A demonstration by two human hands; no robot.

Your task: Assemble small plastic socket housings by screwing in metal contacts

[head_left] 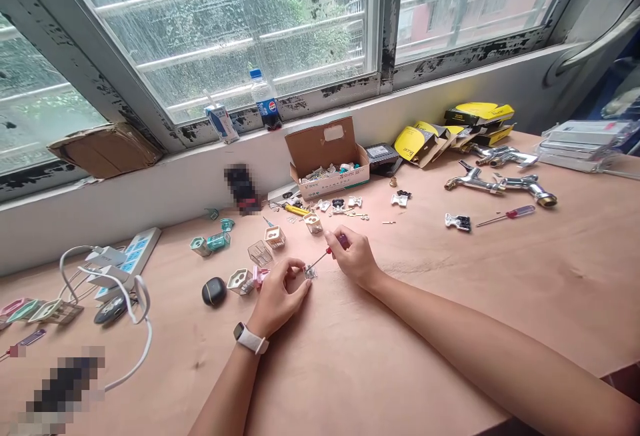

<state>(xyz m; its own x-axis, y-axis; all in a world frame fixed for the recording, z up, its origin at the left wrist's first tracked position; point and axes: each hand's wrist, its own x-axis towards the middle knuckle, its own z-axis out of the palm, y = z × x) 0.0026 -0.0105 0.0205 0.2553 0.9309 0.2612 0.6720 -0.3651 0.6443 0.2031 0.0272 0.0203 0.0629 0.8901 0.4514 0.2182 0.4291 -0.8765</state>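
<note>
Near the middle of the wooden table (350,356), my left hand (280,295) has its thumb and fingers around a small clear and metallic part (311,272), steadying it on the tabletop. My right hand (355,256) is closed on the handle of a screwdriver (324,257). The shaft slants down to the left, with its tip at the small part. A pink sharpener-like piece (260,276) lies just beside my left hand, partly hidden by it. Behind my hands stand small sharpener-like containers with cream tops (274,237).
An open cardboard box (333,186) of small parts stands at the back. Chrome faucets (500,183) and a second screwdriver (506,216) lie right. A black case (214,292), a white cable (147,329) and a power strip (135,259) are left. A bottle (265,99) stands on the sill.
</note>
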